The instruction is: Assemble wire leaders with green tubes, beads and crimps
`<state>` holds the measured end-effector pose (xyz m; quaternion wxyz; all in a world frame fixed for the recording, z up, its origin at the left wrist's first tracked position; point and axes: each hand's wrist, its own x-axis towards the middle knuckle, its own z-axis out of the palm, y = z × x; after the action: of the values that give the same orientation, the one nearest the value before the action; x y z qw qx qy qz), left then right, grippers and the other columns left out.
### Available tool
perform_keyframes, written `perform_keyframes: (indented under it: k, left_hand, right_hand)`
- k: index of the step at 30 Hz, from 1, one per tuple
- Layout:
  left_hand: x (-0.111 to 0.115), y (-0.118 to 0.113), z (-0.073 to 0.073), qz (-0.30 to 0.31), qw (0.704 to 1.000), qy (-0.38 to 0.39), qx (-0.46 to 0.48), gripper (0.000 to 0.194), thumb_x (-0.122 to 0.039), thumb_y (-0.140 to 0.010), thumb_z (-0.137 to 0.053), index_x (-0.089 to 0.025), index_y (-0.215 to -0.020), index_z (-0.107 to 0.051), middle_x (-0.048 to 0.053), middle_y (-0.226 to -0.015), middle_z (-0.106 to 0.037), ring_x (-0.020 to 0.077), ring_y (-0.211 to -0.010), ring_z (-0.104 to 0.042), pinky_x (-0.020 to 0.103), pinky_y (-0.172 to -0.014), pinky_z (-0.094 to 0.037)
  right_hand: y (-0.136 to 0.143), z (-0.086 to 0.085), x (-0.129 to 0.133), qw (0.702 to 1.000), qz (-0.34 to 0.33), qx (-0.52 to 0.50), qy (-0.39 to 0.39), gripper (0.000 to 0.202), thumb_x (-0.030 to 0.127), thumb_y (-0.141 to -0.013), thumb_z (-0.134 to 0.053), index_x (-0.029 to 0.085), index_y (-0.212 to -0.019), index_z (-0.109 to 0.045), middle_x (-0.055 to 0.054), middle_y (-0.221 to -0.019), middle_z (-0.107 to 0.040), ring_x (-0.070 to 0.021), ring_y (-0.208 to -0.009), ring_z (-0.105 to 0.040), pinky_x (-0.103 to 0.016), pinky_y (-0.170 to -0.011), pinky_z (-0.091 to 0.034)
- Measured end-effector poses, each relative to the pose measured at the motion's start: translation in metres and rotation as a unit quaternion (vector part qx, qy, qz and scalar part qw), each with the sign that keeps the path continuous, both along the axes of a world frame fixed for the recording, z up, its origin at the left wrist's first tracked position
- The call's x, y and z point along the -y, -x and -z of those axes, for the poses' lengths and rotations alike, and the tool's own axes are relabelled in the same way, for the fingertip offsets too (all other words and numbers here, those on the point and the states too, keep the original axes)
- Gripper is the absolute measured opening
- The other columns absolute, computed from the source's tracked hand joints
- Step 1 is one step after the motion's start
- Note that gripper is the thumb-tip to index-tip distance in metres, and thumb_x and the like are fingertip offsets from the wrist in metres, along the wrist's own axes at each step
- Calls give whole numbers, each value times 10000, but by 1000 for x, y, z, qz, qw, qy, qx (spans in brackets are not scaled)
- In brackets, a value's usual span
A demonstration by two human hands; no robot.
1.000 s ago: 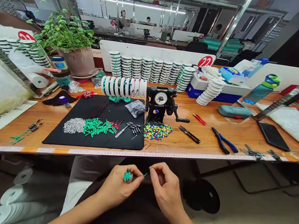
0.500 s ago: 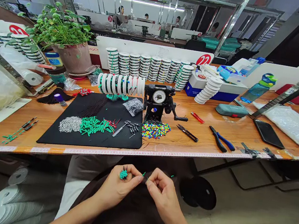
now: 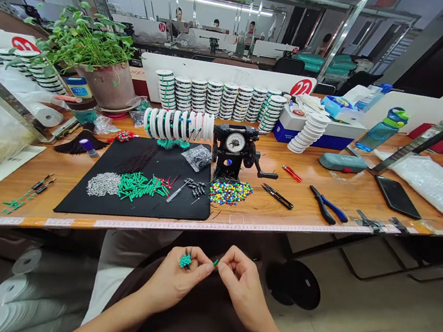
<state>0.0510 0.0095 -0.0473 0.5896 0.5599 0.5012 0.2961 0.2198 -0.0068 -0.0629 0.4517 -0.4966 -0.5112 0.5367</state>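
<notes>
Above my lap, my left hand [image 3: 176, 278] is closed around a bunch of dark cords with green tips [image 3: 185, 261], which stick out over the curled fingers. Its thumb and forefinger are pinched together. A small green piece [image 3: 215, 262] shows between the fingertips of both hands. My right hand [image 3: 244, 283] is pinched shut close beside it, thumb against forefinger; what it grips is too thin and too hidden to name. On the black mat [image 3: 80, 205] beyond lie a pile of green tubes [image 3: 134, 187], small silver pieces [image 3: 103, 184] and dark cords [image 3: 138, 157].
The table's front edge [image 3: 111, 223] runs beyond my hands. A hand-cranked winder [image 3: 234, 154] carrying white spools stands mid-table, with colourful beads [image 3: 229, 192] before it. Thread snips [image 3: 278, 196] and pliers [image 3: 326, 206] lie rightward. A dark round stool [image 3: 293, 284] stands lower right.
My fingertips have come closer together, and the small green piece has shifted slightly right and down between them. The green-tipped bunch has moved a little to the right with my left hand.
</notes>
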Motion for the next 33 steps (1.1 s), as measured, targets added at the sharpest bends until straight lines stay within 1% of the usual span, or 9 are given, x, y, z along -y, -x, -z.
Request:
perform_keyframes:
  k: [8, 14, 17, 21, 24, 26, 29, 31, 33]
  left_hand:
    - [1, 3, 3, -6, 998, -48, -49, 346, -456, -846, -663, -126, -748, -698, -71, -531, -324, 97, -527, -258, 250, -507, -202]
    - [-1, 2, -2, -28, 993, -82, -79, 312, -423, -810, -722, -147, -942, -785, -63, -528, -370, 104, -520, -297, 243, -513, -248]
    - [-3, 3, -5, -41, 993, -94, -56, 287, -415, -843, -684, -141, -817, -766, -55, -523, -371, 101, -514, -283, 250, -505, -230]
    - [-5, 4, -10, -64, 990, -110, -55, 279, -397, -860, -667, -141, -764, -726, -60, -516, -361, 97, -507, -285, 248, -501, -232]
    - [-5, 3, -13, -60, 992, -98, -49, 273, -391, -858, -672, -137, -775, -727, -55, -528, -389, 96, -513, -295, 246, -499, -231]
    - [-4, 1, -15, -50, 993, -91, -47, 271, -388, -856, -673, -135, -775, -730, -51, -533, -406, 96, -517, -306, 246, -502, -234]
    - [-4, -1, -15, -50, 993, -90, -53, 271, -385, -849, -675, -132, -764, -725, -56, -531, -387, 96, -520, -303, 247, -508, -237]
    - [-4, 0, -13, -51, 994, -82, -54, 280, -395, -850, -674, -130, -770, -713, -65, -532, -361, 96, -521, -292, 247, -511, -238]
    - [-4, 1, -10, -46, 996, -70, -32, 278, -405, -847, -684, -136, -914, -705, -67, -577, -390, 100, -539, -329, 236, -525, -275]
  right_hand:
    - [-4, 1, 1, 1000, 11, 26, -13, 328, 467, -896, -641, 166, -772, -689, -12, -674, -601, -152, -637, -512, -267, -601, -405]
    - [-5, -1, -2, 1000, -25, -10, 13, 331, 480, -864, -667, 171, -744, -665, 23, -592, -542, -117, -528, -452, -248, -519, -378]
    - [-7, -1, -3, 999, -49, -5, 18, 304, 450, -870, -644, 176, -737, -642, 13, -607, -569, -133, -547, -498, -251, -523, -398]
    - [-20, -7, -5, 993, -80, 87, -31, 123, 265, -877, -600, 192, -800, -662, -43, -837, -710, -213, -818, -654, -327, -787, -499]
    - [-24, -10, -6, 990, -123, 61, -25, 117, 236, -881, -601, 201, -966, -675, -60, -990, -725, -235, -980, -662, -371, -933, -479]
    - [-21, -9, -6, 992, -126, 4, 5, 172, 337, -914, -605, 189, -982, -661, -45, -876, -704, -211, -864, -658, -335, -834, -501]
    - [-13, -3, -5, 997, -71, -21, 18, 344, 508, -900, -634, 173, -823, -644, -12, -714, -619, -167, -684, -564, -276, -653, -451]
    - [-11, 2, -4, 999, -41, -10, 13, 402, 555, -873, -662, 167, -770, -643, -7, -692, -585, -151, -648, -507, -264, -604, -404]
    - [-11, 6, -4, 1000, -18, 5, 10, 406, 560, -871, -666, 163, -788, -658, 7, -653, -539, -136, -603, -445, -262, -565, -349]
